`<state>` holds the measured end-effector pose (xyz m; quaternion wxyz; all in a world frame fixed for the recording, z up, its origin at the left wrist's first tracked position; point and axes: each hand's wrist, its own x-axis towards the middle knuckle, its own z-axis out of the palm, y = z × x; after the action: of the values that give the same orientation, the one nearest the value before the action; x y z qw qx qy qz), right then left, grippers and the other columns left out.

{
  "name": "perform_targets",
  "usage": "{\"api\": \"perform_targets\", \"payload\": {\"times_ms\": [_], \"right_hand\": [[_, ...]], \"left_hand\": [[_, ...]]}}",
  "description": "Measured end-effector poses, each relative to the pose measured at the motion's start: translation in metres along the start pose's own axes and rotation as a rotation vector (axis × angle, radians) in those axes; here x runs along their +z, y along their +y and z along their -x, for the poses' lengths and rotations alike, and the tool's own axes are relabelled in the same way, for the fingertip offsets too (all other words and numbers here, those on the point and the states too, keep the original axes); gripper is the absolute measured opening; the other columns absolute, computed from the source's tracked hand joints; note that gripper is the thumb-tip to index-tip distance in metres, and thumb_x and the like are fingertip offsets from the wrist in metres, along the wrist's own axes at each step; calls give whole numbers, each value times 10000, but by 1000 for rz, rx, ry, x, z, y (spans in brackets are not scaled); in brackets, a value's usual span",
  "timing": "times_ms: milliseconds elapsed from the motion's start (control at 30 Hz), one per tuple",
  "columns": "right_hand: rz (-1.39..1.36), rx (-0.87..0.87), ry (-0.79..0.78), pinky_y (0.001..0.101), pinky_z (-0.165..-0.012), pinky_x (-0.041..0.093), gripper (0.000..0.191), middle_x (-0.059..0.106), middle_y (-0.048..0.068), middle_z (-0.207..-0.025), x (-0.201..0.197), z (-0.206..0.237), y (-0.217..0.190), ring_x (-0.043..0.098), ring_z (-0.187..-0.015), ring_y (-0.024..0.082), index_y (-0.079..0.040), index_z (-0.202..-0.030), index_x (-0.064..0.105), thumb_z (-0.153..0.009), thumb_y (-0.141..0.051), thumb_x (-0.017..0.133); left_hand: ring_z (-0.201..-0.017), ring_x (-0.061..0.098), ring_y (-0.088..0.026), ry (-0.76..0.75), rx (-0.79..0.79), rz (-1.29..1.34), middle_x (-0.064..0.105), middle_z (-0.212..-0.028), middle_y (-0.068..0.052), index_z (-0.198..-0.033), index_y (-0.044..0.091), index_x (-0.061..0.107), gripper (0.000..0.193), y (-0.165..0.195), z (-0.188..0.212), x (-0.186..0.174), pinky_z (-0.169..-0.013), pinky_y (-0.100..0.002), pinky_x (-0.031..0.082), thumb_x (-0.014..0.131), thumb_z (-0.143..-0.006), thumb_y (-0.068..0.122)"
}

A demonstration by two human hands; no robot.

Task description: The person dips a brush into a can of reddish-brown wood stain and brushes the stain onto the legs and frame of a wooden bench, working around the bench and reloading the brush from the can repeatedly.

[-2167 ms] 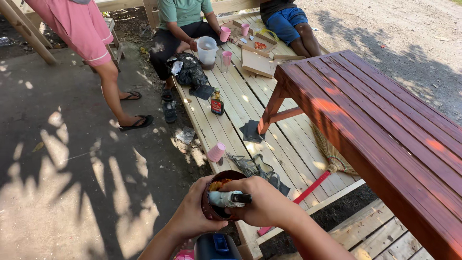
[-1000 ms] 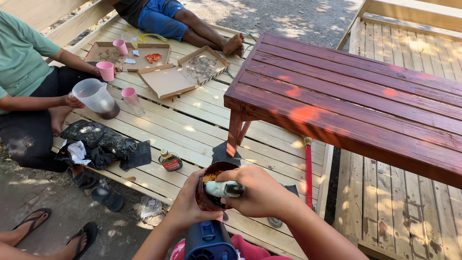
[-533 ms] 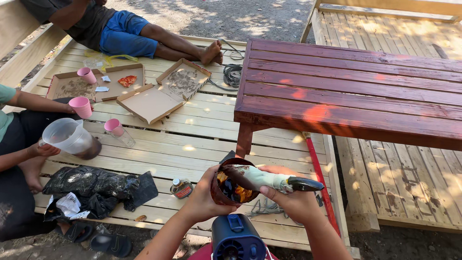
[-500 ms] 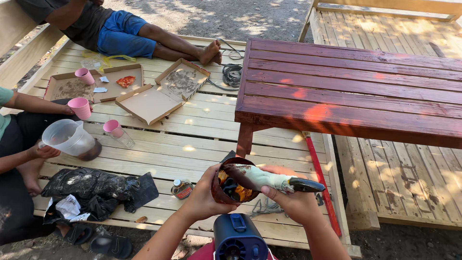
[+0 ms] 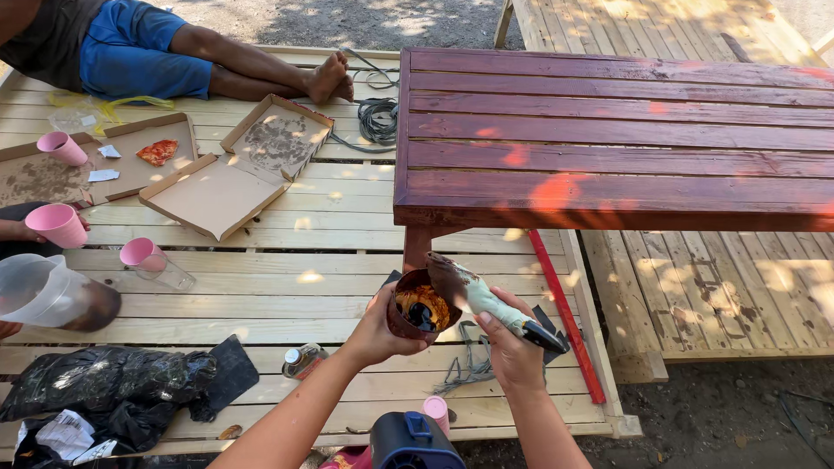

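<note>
Left hand (image 5: pixel 378 326) wrapped tight around a small round brown tub of dark red paint (image 5: pixel 420 306), held up in front of the red wooden table (image 5: pixel 608 139). Right hand (image 5: pixel 512 352) closed on a paint-smeared brush (image 5: pixel 486 300), bristles at the tub's rim.

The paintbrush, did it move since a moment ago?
Yes. The paintbrush lay flat across the can rim before; now its bristles are lifted out, tilted toward the red table, held in the right hand.
</note>
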<state>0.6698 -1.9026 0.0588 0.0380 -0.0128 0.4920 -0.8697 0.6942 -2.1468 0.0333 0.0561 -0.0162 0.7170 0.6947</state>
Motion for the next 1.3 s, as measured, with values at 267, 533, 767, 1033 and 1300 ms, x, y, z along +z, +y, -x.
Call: {"api": "perform_targets", "payload": {"times_ms": [267, 533, 767, 1033, 1300], "right_hand": [[-168, -10, 19, 348, -1045, 536, 449, 638, 109, -1280, -35, -103, 60, 630, -1191, 216, -27, -1266, 619, -848, 113, 706], [-24, -295, 165, 359, -1047, 546, 429, 584, 116, -1294, -94, -138, 56, 608, -1203, 216, 11, -1345, 599, -943, 105, 715], [-298, -538, 620, 421, -1049, 583, 418, 590, 87, -1340, -100, -130, 33, 647, -1201, 239, -104, -1290, 528, -918, -18, 698], [321, -682, 648, 428, -1057, 478, 393, 505, 133, -1341, 12, -134, 110, 532, -1205, 257, -62, -1338, 456, -1017, -127, 672], [710, -845, 208, 427, -1088, 480, 416, 508, 243, -1406, 142, -88, 187, 536, -1322, 314, -70, -1301, 431, -983, -109, 695]], "left_hand": [[-1241, 619, -220, 74, -196, -52, 632, -1321, -72, -1400, 94, 426, 998, -26, -80, 16, -1050, -381, 519, 922, -535, 76], [-1257, 600, -217, 12, -243, -105, 620, -1341, -68, -1435, 126, 393, 1054, -48, -99, 26, -1054, -382, 514, 922, -524, 101], [-1262, 593, -231, 28, -182, -36, 619, -1339, -94, -1432, 87, 393, 1041, -79, -80, -10, -1054, -388, 511, 930, -539, 77], [-1248, 582, -246, 145, -218, 54, 598, -1333, -108, -1422, 74, 379, 1030, -121, -21, -122, -1015, -418, 527, 912, -545, -16], [-1215, 610, -226, 192, -286, -32, 620, -1325, -106, -1405, 67, 409, 967, -139, 6, -216, -984, -408, 540, 906, -577, 14]]}}
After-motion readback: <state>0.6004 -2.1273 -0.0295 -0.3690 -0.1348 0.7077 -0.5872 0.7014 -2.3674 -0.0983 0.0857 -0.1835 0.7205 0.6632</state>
